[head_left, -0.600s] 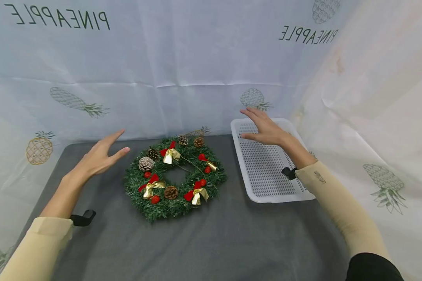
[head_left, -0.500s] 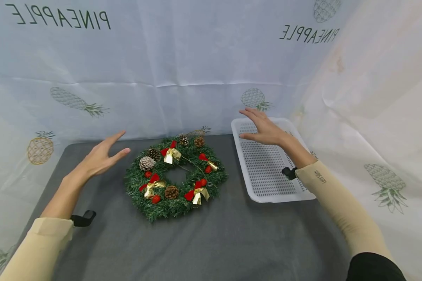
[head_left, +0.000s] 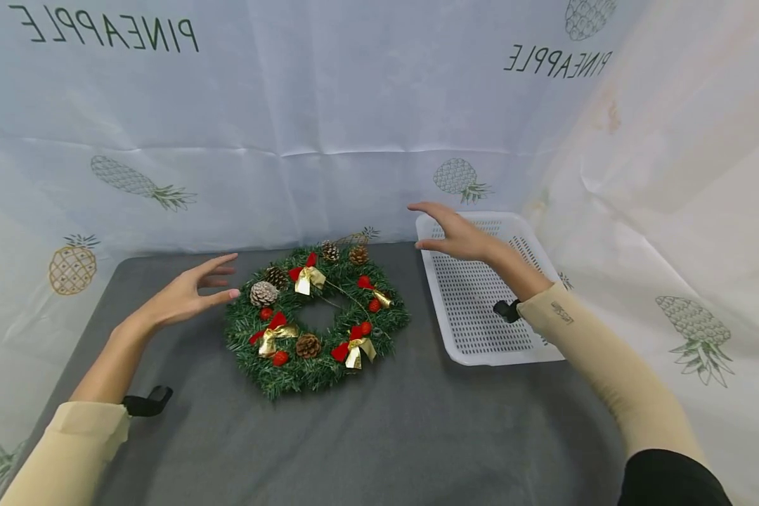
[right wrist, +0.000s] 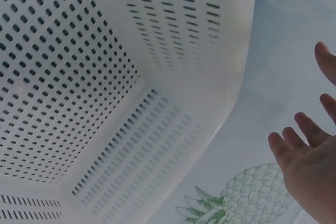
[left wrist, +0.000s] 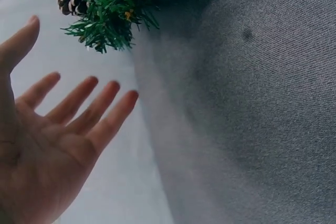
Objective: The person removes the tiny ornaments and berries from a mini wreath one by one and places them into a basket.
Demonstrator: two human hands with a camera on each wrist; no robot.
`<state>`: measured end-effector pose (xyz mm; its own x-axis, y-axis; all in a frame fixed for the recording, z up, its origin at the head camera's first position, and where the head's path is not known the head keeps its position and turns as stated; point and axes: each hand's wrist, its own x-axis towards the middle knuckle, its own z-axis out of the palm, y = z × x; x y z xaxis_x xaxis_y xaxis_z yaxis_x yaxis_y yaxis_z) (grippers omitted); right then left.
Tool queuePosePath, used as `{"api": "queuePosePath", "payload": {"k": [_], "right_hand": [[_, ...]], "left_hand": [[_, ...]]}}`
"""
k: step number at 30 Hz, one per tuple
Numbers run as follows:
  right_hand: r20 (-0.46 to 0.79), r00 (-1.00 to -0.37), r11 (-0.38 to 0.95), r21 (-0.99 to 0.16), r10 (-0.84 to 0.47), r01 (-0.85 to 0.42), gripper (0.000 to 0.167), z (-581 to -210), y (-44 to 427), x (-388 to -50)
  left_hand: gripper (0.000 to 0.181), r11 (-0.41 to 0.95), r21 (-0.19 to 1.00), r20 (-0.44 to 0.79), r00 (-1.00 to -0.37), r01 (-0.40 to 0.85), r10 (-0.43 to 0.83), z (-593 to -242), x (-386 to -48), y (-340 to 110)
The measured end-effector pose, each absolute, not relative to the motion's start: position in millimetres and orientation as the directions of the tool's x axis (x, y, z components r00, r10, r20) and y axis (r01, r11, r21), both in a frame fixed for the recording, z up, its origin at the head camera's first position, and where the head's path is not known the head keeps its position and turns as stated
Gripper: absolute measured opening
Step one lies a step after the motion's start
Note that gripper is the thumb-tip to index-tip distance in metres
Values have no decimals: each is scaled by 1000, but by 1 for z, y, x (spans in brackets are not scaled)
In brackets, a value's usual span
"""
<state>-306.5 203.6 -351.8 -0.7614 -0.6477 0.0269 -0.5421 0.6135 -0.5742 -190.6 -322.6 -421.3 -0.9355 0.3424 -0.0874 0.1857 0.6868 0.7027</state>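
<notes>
A green wreath (head_left: 316,379) with red and gold bows, pinecones and red berries lies flat on the grey table. The left hand (head_left: 180,295), fingers spread and holding nothing, hovers at its upper left edge. In the left wrist view the palm of the left hand (left wrist: 58,150) faces the camera, below a piece of the wreath (left wrist: 107,14). Above the back left part of a white perforated basket (head_left: 481,302), the right hand (head_left: 462,235) has its thumb and fingers apart with nothing between them. The right wrist view shows the right hand (right wrist: 310,156) beside the basket (right wrist: 231,40).
Behind the grey table (head_left: 379,436) hangs a pale curtain (head_left: 354,91) printed with pineapples and lettering. It continues along the right side. The basket stands right of the wreath, with a strip of table between them.
The left hand has moved slightly right and down, its thumb now at the wreath's edge. The right hand has shifted left over the basket. Wreath and basket have stayed in place.
</notes>
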Motion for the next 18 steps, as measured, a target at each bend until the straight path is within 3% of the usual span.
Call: {"api": "queuePosePath", "payload": {"k": [5,18], "right_hand": [[1,-749,564,-657,-663,-500,76,-350,191,-305],[-26,-717,461,-782,-697,-420,70,-350,166,-309]], "left_hand": [[82,628,751,-94,-907,206,410,-430,-186,-325],[82,599,779,-125,-890,185,439,-446,-179,-326]]}}
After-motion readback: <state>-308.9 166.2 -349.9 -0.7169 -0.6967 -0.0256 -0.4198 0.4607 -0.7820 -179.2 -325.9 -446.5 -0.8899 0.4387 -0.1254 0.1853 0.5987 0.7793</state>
